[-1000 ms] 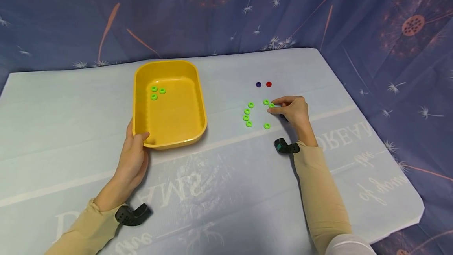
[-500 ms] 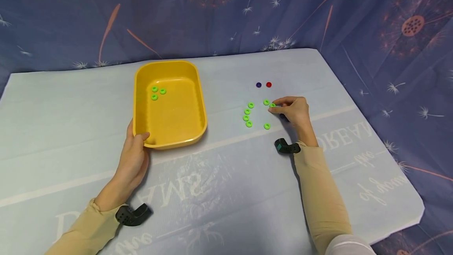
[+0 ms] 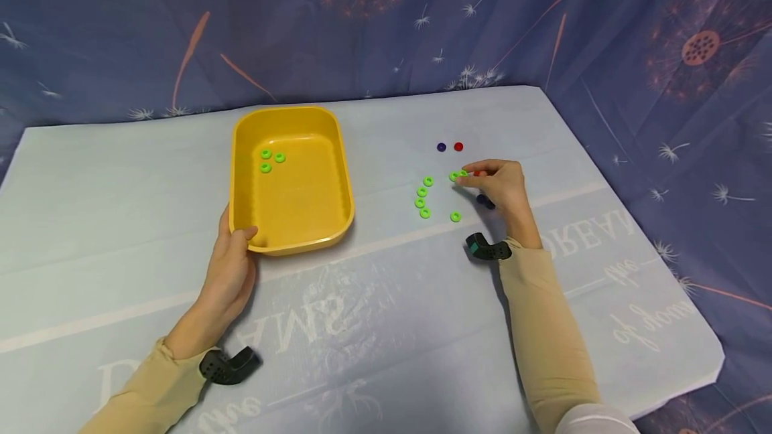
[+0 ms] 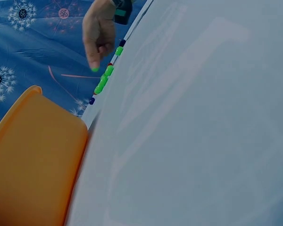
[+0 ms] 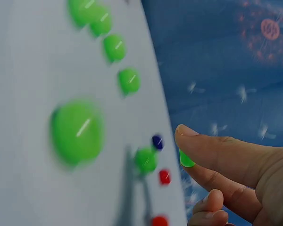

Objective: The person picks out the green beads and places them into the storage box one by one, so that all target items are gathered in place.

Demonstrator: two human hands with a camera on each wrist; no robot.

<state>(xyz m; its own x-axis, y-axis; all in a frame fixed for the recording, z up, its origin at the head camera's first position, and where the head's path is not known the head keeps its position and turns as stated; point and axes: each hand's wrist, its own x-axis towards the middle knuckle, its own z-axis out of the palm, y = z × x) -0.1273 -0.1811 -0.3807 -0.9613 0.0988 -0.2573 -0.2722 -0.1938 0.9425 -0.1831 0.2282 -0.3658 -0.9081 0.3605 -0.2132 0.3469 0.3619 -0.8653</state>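
My left hand (image 3: 224, 276) grips the near left corner of a yellow plastic tray (image 3: 301, 209), thumb over the rim. Several small green rings lie about: a few inside the tray, among them one green ring (image 3: 280, 157), and others on the table, such as a lone green ring (image 3: 455, 216). Just above the table, my right hand (image 3: 502, 186) pinches another green ring (image 5: 187, 159) between thumb and forefinger. In the right wrist view that ring shows apart from the tabletop. From the left wrist, the tray's side (image 4: 37, 155) hides its inside.
Behind the green rings lie a dark blue bead (image 3: 441, 147) and a red bead (image 3: 458, 147). Beneath my right hand are dark beads (image 3: 485, 201) and another red bead (image 3: 477, 173). A patterned blue cloth (image 3: 301, 25) hangs along the table's far edge.
My right hand has lifted slightly with the pinched green ring, uncovering a red bead and more of the dark beads beneath. My left hand keeps its hold on the tray.
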